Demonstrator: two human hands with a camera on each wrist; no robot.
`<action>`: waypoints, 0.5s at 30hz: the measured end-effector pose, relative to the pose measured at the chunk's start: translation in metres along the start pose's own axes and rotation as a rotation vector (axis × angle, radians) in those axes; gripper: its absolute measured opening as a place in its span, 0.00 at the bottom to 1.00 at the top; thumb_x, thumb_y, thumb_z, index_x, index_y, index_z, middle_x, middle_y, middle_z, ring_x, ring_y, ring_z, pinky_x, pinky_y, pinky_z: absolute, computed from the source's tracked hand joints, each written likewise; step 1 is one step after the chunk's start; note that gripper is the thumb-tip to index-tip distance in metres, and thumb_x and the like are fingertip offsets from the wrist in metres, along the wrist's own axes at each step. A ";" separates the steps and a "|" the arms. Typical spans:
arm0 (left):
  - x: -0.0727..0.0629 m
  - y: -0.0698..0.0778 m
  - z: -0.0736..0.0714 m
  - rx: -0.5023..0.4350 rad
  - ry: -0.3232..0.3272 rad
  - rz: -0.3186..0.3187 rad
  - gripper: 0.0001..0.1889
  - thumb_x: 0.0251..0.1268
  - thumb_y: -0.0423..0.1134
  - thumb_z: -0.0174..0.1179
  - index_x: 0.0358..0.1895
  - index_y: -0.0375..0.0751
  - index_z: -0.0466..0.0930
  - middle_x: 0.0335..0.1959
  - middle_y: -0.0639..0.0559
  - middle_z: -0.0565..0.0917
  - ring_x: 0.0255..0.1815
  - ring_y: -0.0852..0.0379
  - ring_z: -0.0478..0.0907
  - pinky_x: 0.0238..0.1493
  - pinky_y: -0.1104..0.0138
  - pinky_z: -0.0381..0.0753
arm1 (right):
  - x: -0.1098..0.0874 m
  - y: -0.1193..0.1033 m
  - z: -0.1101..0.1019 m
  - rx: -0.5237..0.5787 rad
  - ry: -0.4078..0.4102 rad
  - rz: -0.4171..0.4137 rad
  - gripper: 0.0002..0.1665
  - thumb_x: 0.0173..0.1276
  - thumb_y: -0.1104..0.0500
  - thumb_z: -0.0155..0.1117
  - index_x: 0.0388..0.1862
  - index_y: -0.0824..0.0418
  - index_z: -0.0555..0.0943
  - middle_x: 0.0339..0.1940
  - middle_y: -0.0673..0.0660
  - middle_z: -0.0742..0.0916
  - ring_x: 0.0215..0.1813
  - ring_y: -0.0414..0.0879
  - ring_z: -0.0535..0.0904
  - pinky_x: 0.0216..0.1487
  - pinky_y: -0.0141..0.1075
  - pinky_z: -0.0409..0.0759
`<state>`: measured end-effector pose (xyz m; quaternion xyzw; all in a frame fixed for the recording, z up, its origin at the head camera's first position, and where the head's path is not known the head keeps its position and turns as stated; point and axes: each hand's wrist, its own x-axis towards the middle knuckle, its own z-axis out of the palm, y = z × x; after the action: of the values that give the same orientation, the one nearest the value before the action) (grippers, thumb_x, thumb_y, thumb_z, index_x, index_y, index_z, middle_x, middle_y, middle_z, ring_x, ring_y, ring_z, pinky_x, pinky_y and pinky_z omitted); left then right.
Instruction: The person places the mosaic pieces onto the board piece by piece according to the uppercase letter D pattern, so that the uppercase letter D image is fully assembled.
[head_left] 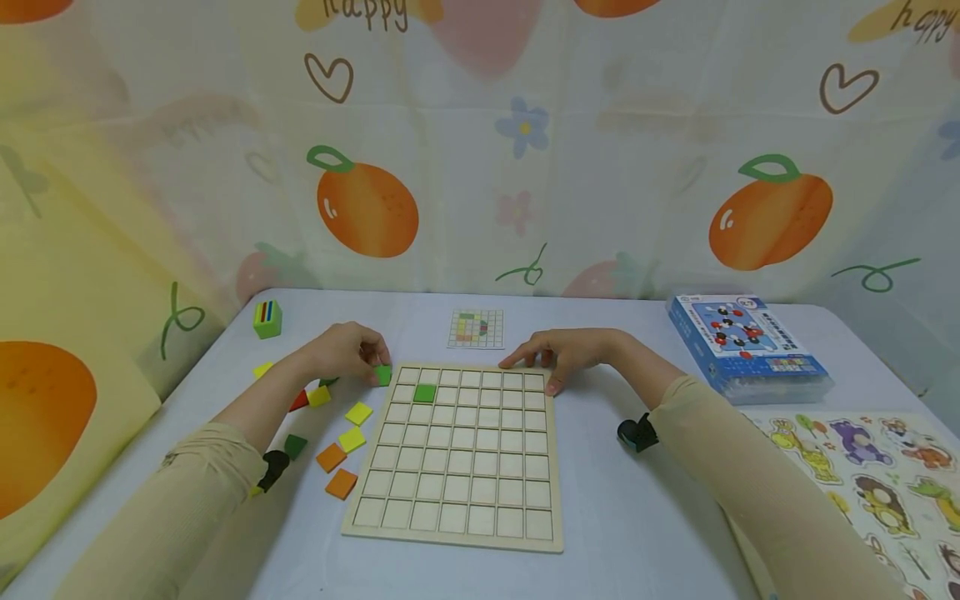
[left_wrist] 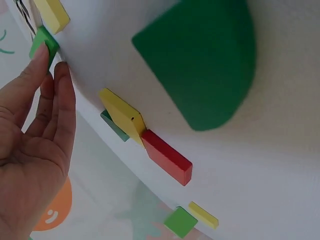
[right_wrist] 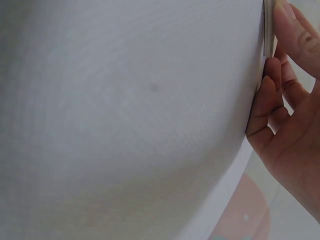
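Observation:
My left hand (head_left: 343,350) pinches a small green tile (head_left: 383,376) between thumb and fingers at the upper left corner of a wooden grid board (head_left: 450,540). In the left wrist view the thumb presses on the face of this tile (left_wrist: 44,46). Another green tile (head_left: 424,392) lies in a cell of the board's second row; the other cells show bare wood. My right hand (head_left: 576,354) holds the board's upper right corner, thumb at the side edge and a finger along the top edge. The right wrist view shows the thumb against the board's edge (right_wrist: 269,30).
Left of the board lie yellow tiles (head_left: 358,412), orange tiles (head_left: 341,483), a red piece (head_left: 299,402) and a dark green piece (left_wrist: 200,65) with one rounded side. A pattern card (head_left: 476,329) lies behind the board. At right are a blue box (head_left: 750,333) and a sticker sheet (head_left: 862,467).

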<state>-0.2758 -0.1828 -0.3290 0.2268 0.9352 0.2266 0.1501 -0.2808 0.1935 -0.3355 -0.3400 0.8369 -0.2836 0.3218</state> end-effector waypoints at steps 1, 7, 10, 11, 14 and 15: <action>0.000 0.001 0.000 0.000 0.005 -0.001 0.07 0.54 0.31 0.70 0.36 0.40 0.84 0.29 0.51 0.78 0.34 0.55 0.72 0.38 0.67 0.72 | 0.000 0.000 0.000 0.001 -0.001 -0.003 0.46 0.53 0.61 0.76 0.72 0.53 0.70 0.63 0.61 0.73 0.51 0.50 0.67 0.50 0.37 0.68; 0.000 0.008 -0.006 -0.028 0.046 0.008 0.04 0.59 0.31 0.66 0.37 0.38 0.83 0.30 0.49 0.79 0.36 0.54 0.74 0.37 0.67 0.74 | 0.001 0.002 -0.001 0.011 -0.011 -0.021 0.46 0.53 0.61 0.77 0.72 0.54 0.70 0.62 0.61 0.74 0.49 0.50 0.67 0.49 0.38 0.68; 0.003 0.014 -0.006 -0.064 0.063 0.033 0.04 0.60 0.31 0.66 0.37 0.37 0.83 0.33 0.48 0.83 0.37 0.55 0.77 0.40 0.68 0.77 | 0.002 0.002 -0.001 0.013 -0.015 -0.021 0.47 0.52 0.61 0.77 0.72 0.54 0.70 0.62 0.60 0.74 0.49 0.49 0.67 0.49 0.38 0.68; 0.004 0.017 -0.005 -0.080 0.064 0.041 0.04 0.60 0.32 0.66 0.37 0.38 0.83 0.34 0.48 0.84 0.38 0.55 0.77 0.41 0.69 0.78 | 0.002 0.002 -0.001 0.014 -0.017 -0.022 0.47 0.52 0.61 0.77 0.72 0.54 0.70 0.62 0.60 0.74 0.49 0.49 0.68 0.49 0.38 0.68; 0.006 0.029 -0.001 -0.131 0.057 0.065 0.05 0.60 0.32 0.67 0.38 0.37 0.83 0.35 0.47 0.85 0.38 0.56 0.78 0.42 0.69 0.78 | 0.003 0.003 -0.002 0.007 -0.016 -0.019 0.47 0.51 0.62 0.77 0.72 0.54 0.70 0.62 0.60 0.74 0.49 0.49 0.68 0.49 0.37 0.68; 0.007 0.032 0.001 -0.146 0.054 0.071 0.05 0.60 0.32 0.67 0.38 0.37 0.83 0.35 0.47 0.85 0.38 0.56 0.78 0.43 0.69 0.78 | 0.003 0.004 -0.002 0.004 -0.015 -0.017 0.47 0.52 0.61 0.77 0.72 0.53 0.70 0.62 0.60 0.74 0.49 0.49 0.68 0.49 0.37 0.68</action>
<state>-0.2700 -0.1530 -0.3157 0.2422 0.9113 0.3054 0.1328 -0.2852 0.1938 -0.3380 -0.3486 0.8309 -0.2854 0.3265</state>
